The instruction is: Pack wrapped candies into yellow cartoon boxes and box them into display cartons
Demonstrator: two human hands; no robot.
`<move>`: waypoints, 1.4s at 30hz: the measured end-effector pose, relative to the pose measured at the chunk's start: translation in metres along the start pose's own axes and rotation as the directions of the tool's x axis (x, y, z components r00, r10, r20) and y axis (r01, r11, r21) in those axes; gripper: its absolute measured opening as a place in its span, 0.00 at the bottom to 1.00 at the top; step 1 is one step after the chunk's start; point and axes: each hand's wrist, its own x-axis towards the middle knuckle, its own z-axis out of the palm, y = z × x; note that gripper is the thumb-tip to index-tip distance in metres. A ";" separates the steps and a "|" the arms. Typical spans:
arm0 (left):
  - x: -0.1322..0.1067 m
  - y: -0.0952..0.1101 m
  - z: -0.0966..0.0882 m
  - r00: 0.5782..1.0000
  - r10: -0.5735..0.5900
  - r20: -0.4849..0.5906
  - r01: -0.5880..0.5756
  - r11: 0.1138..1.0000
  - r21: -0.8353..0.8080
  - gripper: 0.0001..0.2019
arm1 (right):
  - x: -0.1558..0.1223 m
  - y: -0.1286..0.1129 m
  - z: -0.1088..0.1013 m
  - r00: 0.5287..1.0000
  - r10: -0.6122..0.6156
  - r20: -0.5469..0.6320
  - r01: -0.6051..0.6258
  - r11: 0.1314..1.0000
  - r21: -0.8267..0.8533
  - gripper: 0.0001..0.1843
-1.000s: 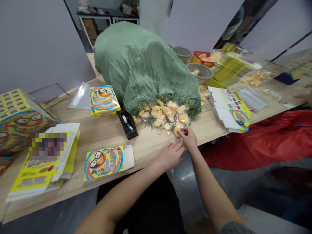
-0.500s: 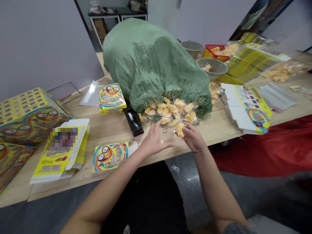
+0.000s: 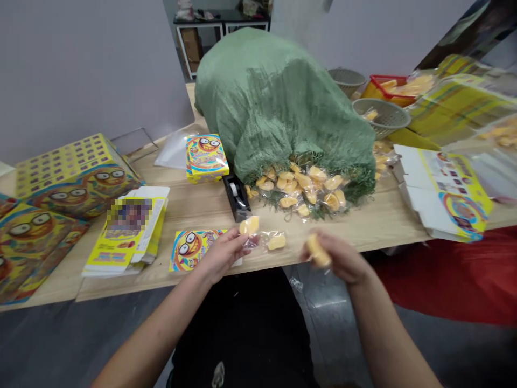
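My left hand (image 3: 222,253) is closed on a small clear packet with a yellow piece (image 3: 249,225) in it, just above the table's front edge. My right hand (image 3: 339,258) is closed round another yellow packet (image 3: 317,251), held slightly off the table edge. A third packet (image 3: 277,241) lies on the wood between my hands. Behind them a big green mesh sack (image 3: 283,102) lies on its side, spilling a heap of the same yellow packets (image 3: 302,186). A flat cartoon-face box (image 3: 189,250) lies under my left hand.
A black tape dispenser (image 3: 237,196) sits by the sack's mouth. One closed cartoon box (image 3: 207,156) stands behind it. Flat yellow cartons (image 3: 129,229) and large printed boxes (image 3: 68,178) fill the left. Unfolded cartons (image 3: 448,188), grey baskets (image 3: 382,116) and a red basket (image 3: 388,86) lie right.
Both hands have drawn back from the heap toward the table edge, each carrying a yellow packet. The view has swung left, so the sack appears further right.
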 end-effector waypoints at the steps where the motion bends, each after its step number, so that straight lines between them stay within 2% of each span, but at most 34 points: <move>1: -0.008 -0.003 -0.002 0.997 -0.004 -0.075 -0.003 0.995 -0.095 0.10 | 0.000 0.010 0.015 0.994 0.036 0.107 -0.028 0.997 -0.078 0.15; 2: -0.015 -0.007 -0.001 0.991 -0.005 -0.136 -0.018 0.985 -0.171 0.11 | 0.002 0.019 0.030 0.993 0.010 0.116 0.007 0.990 -0.140 0.15; 3: -0.019 -0.012 0.003 0.982 -0.005 -0.187 -0.039 0.971 -0.235 0.11 | 0.006 0.026 0.041 0.998 -0.061 0.022 0.063 0.984 -0.169 0.15; 4: -0.022 -0.018 0.008 0.975 -0.009 -0.224 -0.058 0.955 -0.292 0.12 | 0.012 0.030 0.048 0.983 -0.146 -0.115 0.124 0.975 -0.183 0.16; 6: -0.020 -0.033 0.023 0.964 -0.023 -0.263 -0.083 0.920 -0.383 0.12 | 0.027 0.032 0.055 0.896 -0.261 -0.360 0.203 0.960 -0.192 0.17; 7: -0.018 -0.041 0.032 0.960 -0.030 -0.277 -0.091 0.906 -0.413 0.12 | 0.034 0.031 0.055 0.869 -0.286 -0.403 0.220 0.954 -0.201 0.17; 8: -0.014 -0.049 0.040 0.957 -0.034 -0.288 -0.099 0.895 -0.435 0.11 | 0.041 0.028 0.056 0.873 -0.303 -0.381 0.230 0.946 -0.227 0.16; 10: -0.010 -0.060 0.056 0.954 -0.035 -0.298 -0.113 0.879 -0.463 0.11 | 0.052 0.022 0.060 0.914 -0.342 -0.220 0.256 0.904 -0.342 0.15; 11: -0.010 -0.064 0.062 0.955 -0.033 -0.295 -0.115 0.875 -0.470 0.12 | 0.056 0.020 0.064 0.924 -0.366 -0.114 0.281 0.849 -0.448 0.14; 13: -0.022 -0.067 0.067 0.963 -0.047 -0.267 -0.084 0.885 -0.459 0.17 | 0.062 0.018 0.075 0.915 -0.399 0.056 0.333 0.672 -0.662 0.15; 14: -0.032 -0.067 0.064 0.968 -0.064 -0.241 -0.048 0.901 -0.432 0.19 | 0.063 0.018 0.082 0.903 -0.419 0.094 0.343 0.574 -0.743 0.16; 16: -0.056 -0.064 0.050 0.982 -0.071 -0.173 0.018 0.957 -0.291 0.22 | 0.060 0.024 0.094 0.866 -0.492 0.087 0.322 0.416 -0.851 0.18; 17: -0.067 -0.061 0.037 0.990 -0.033 -0.136 0.012 0.988 -0.154 0.24 | 0.055 0.029 0.100 0.846 -0.529 0.068 0.301 0.369 -0.879 0.19; 18: -0.075 -0.056 0.022 0.995 0.049 -0.090 -0.046 0.998 0.038 0.27 | 0.049 0.036 0.107 0.830 -0.555 0.053 0.279 0.332 -0.901 0.22; 19: -0.079 -0.049 0.004 0.984 0.174 -0.043 -0.155 0.947 0.280 0.29 | 0.042 0.044 0.114 0.820 -0.570 0.052 0.257 0.286 -0.923 0.26; 20: -0.078 -0.042 -0.016 0.951 0.308 0.013 -0.264 0.795 0.547 0.30 | 0.035 0.053 0.121 0.819 -0.571 0.058 0.236 0.243 -0.941 0.30; 21: -0.074 -0.034 -0.037 0.902 0.424 0.075 -0.328 0.565 0.757 0.33 | 0.029 0.063 0.127 0.825 -0.561 0.068 0.220 0.208 -0.953 0.33; 22: -0.066 -0.026 -0.056 0.861 0.492 0.128 -0.323 0.335 0.885 0.36 | 0.024 0.072 0.132 0.831 -0.549 0.086 0.213 0.171 -0.962 0.34; 23: -0.056 -0.020 -0.075 0.855 0.492 0.167 -0.271 0.148 0.951 0.39 | 0.020 0.081 0.135 0.833 -0.541 0.116 0.222 0.134 -0.966 0.34; 24: -0.046 -0.016 -0.090 0.863 0.464 0.198 -0.233 0.018 0.972 0.41 | 0.019 0.088 0.134 0.830 -0.532 0.166 0.256 0.100 -0.961 0.32; 26: -0.029 -0.012 -0.112 0.883 0.406 0.234 -0.194 -0.137 0.971 0.43 | 0.020 0.095 0.126 0.803 -0.500 0.323 0.394 0.040 -0.918 0.30; 28: -0.021 -0.013 -0.121 0.888 0.381 0.258 -0.192 -0.201 0.960 0.44 | 0.026 0.092 0.113 0.745 -0.446 0.495 0.552 -0.005 -0.834 0.31; 30: -0.020 -0.016 -0.122 0.881 0.389 0.269 -0.192 -0.226 0.955 0.44 | 0.034 0.083 0.103 0.680 -0.393 0.619 0.661 -0.037 -0.750 0.31; 33: -0.023 -0.018 -0.119 0.873 0.405 0.271 -0.189 -0.232 0.954 0.43 | 0.050 0.069 0.108 0.620 -0.358 0.698 0.728 -0.069 -0.682 0.28; 35: -0.024 -0.019 -0.117 0.869 0.412 0.273 -0.189 -0.233 0.954 0.43 | 0.059 0.065 0.123 0.622 -0.369 0.691 0.721 -0.074 -0.689 0.26; 37: -0.024 -0.019 -0.117 0.867 0.420 0.270 -0.184 -0.234 0.955 0.44 | 0.064 0.066 0.139 0.654 -0.405 0.639 0.680 -0.055 -0.731 0.23; 39: -0.023 -0.019 -0.118 0.866 0.425 0.264 -0.179 -0.230 0.957 0.45 | 0.063 0.069 0.150 0.685 -0.448 0.574 0.639 -0.009 -0.769 0.22; 42: -0.022 -0.019 -0.119 0.865 0.429 0.261 -0.179 -0.222 0.958 0.45 | 0.053 0.068 0.151 0.691 -0.472 0.548 0.659 0.099 -0.745 0.28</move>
